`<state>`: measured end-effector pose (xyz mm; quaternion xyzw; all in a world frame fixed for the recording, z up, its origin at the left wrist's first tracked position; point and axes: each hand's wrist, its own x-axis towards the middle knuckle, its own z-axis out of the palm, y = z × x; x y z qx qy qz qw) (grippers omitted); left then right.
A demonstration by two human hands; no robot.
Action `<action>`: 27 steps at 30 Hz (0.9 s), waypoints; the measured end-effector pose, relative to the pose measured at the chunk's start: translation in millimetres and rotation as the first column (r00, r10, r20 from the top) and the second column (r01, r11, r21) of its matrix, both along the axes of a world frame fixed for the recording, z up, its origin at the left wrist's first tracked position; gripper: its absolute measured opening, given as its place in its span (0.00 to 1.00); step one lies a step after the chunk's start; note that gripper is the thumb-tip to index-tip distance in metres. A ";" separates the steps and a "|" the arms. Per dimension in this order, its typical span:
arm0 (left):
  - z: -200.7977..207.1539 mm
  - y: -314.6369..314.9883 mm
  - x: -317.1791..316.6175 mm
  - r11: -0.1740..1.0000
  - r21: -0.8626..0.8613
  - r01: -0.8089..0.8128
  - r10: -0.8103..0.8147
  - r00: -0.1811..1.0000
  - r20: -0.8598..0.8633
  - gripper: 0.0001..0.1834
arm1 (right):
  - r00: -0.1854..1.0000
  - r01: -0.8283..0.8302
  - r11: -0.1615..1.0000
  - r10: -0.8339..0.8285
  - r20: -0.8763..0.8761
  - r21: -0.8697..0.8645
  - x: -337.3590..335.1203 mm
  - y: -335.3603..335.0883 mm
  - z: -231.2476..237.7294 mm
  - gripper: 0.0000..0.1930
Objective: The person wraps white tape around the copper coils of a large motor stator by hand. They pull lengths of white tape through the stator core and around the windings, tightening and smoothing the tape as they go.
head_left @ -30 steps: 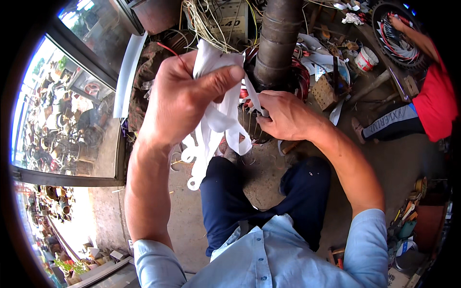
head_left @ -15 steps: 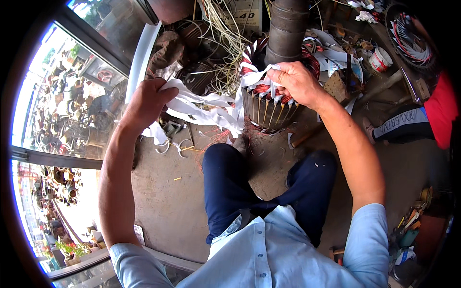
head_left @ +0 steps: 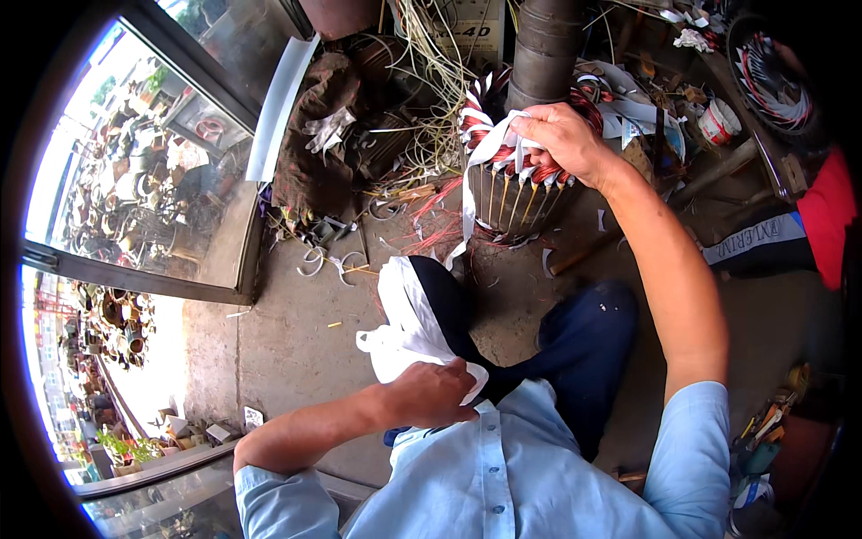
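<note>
A motor stator (head_left: 512,208) with red-and-white coil ends stands upright on the floor in front of me, a dark cylinder (head_left: 541,54) rising behind its near coils. At the top of the coils, my right hand (head_left: 566,142) pinches a strip of white cloth tape (head_left: 489,146). From there the strip hangs down the stator's left side toward my knee. The bulk of the tape lies bunched over my left thigh. My left hand (head_left: 433,393) is closed on this bunch near my lap, its fingertips partly hidden.
Tangled pale wires (head_left: 431,85) and a dark rag heap (head_left: 314,153) lie left of the stator. A glazed door (head_left: 144,171) is at the left. Right are a white-and-red tub (head_left: 718,121), another wound stator (head_left: 770,76) and a person's red sleeve (head_left: 828,211).
My left hand has come down from the upper left to my lap, bringing the tape bunch onto my left thigh. My right hand stays at the coils, still pinching the strip.
</note>
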<state>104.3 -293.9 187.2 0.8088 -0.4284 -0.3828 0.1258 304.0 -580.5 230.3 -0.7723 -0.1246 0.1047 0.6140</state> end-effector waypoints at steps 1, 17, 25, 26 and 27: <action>-8.5 -9.9 -1.6 0.990 0.095 0.107 -0.114 0.990 0.081 0.28 | 1.000 0.024 0.999 -0.025 -0.018 -0.031 1.9 -0.7 0.6 0.18; 16.6 -99.9 197.8 0.309 -0.895 -0.323 0.813 0.577 0.073 0.05 | 0.994 0.069 0.987 -0.054 0.099 -0.146 4.2 -6.2 2.2 0.17; 17.4 -92.2 181.9 0.419 -0.543 -0.728 0.511 0.683 -0.522 0.12 | 0.990 -0.013 0.967 0.048 0.133 -0.256 10.7 -15.7 12.6 0.13; 13.5 -95.8 180.3 0.439 -0.612 -0.658 0.534 0.738 -0.412 0.12 | 0.995 0.008 0.990 0.006 0.103 -0.141 8.0 -12.0 11.3 0.07; 9.3 -99.7 179.2 0.471 -0.678 -0.564 0.564 0.783 -0.260 0.13 | 0.959 0.095 0.958 -0.015 0.282 -0.272 7.0 -9.6 11.9 0.06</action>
